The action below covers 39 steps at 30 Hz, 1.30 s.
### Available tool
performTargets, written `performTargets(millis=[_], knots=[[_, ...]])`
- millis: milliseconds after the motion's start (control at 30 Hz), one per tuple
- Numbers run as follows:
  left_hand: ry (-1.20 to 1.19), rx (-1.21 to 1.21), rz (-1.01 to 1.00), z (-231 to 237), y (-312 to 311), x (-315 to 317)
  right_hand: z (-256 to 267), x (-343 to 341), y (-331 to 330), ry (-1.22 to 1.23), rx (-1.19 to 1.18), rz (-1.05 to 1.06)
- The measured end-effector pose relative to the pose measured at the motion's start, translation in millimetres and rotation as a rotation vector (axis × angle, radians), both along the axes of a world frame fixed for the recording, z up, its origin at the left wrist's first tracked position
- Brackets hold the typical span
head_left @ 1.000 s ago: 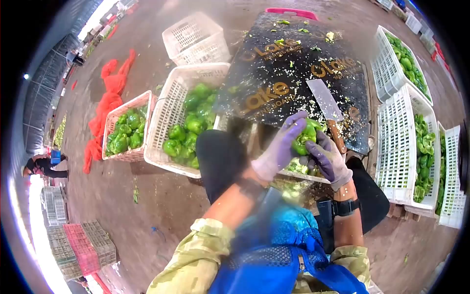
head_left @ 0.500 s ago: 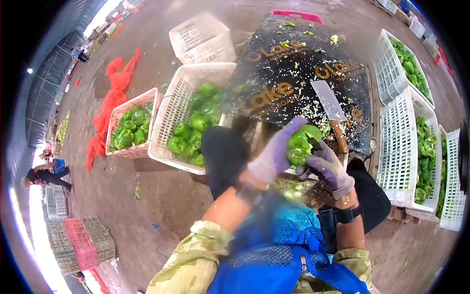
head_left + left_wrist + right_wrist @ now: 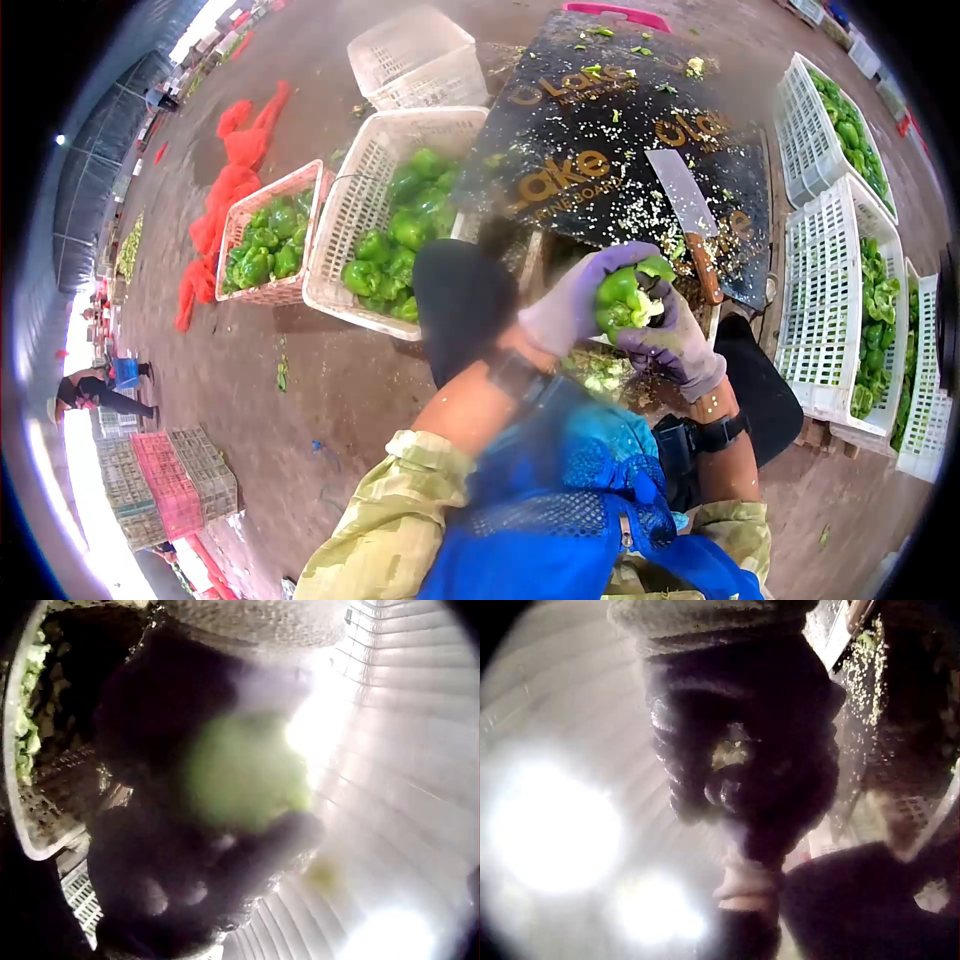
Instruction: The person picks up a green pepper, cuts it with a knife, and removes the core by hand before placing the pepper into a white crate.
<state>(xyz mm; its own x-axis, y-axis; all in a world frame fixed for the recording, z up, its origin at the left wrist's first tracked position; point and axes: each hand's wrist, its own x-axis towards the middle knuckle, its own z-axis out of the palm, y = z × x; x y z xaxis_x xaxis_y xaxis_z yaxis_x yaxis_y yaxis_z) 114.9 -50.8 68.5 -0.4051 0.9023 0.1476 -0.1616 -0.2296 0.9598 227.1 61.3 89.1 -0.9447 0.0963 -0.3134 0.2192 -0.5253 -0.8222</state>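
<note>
A green bell pepper [image 3: 612,296], its pale inside showing on the right, is held between both gloved hands over a crate of pepper scraps [image 3: 600,372]. My left hand [image 3: 570,302], in a purple and grey glove, grips the pepper from the left and top. From the right, my right hand [image 3: 680,345] curls its fingers at the pale core [image 3: 638,312]. The left wrist view has the pepper [image 3: 244,769] as a green blur among dark glove fingers. Glove fingers hide most of it in the right wrist view. A cleaver [image 3: 682,192] lies on the black board just beyond the hands.
Seeds and scraps litter the black board [image 3: 560,130]. White crates of green peppers stand at left [image 3: 325,262] and right [image 3: 815,330]. Farther left are a pink crate [image 3: 228,212] and red netting [image 3: 240,165]. A person [image 3: 95,392] is at the far left.
The pepper has turned and opened between the hands, so its pale core now shows. The right hand has drawn in close against it. The cleaver lies unmoved on the board.
</note>
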Motion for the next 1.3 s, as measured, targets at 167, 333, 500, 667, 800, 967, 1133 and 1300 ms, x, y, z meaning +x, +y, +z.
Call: performTargets(millis=[167, 333, 500, 667, 800, 967, 1133, 1300], knots=[[-0.612, 0.005, 0.041, -37, 2, -7, -15, -8, -2, -0.060, 0.249, -0.076], [-0.096, -0.104, 0.346, -53, 3, 11, -40, -9, -5, -0.053, 0.429, -0.232], [-1.081, 0.118, 0.135, -80, 13, -6, -56, -4, -2, 0.111, 1.135, -0.380], [-1.527, 0.354, -0.158, -57, -12, -28, -42, 20, 37, -0.299, 1.525, -0.018], [-1.466, 0.459, -0.243, -43, -10, -31, -31, 11, 43, 0.006, 1.349, -0.351], [-1.097, 0.291, -0.089, -42, -5, -16, 32, -17, -13, 0.188, 1.321, -0.309], [-0.945, 0.088, -0.049, -24, -14, 4, -26, -36, 16, 0.265, 1.404, -0.113], [-0.877, 0.366, -0.083, -57, -18, -6, -22, -18, 33, 0.231, 1.282, -0.044]])
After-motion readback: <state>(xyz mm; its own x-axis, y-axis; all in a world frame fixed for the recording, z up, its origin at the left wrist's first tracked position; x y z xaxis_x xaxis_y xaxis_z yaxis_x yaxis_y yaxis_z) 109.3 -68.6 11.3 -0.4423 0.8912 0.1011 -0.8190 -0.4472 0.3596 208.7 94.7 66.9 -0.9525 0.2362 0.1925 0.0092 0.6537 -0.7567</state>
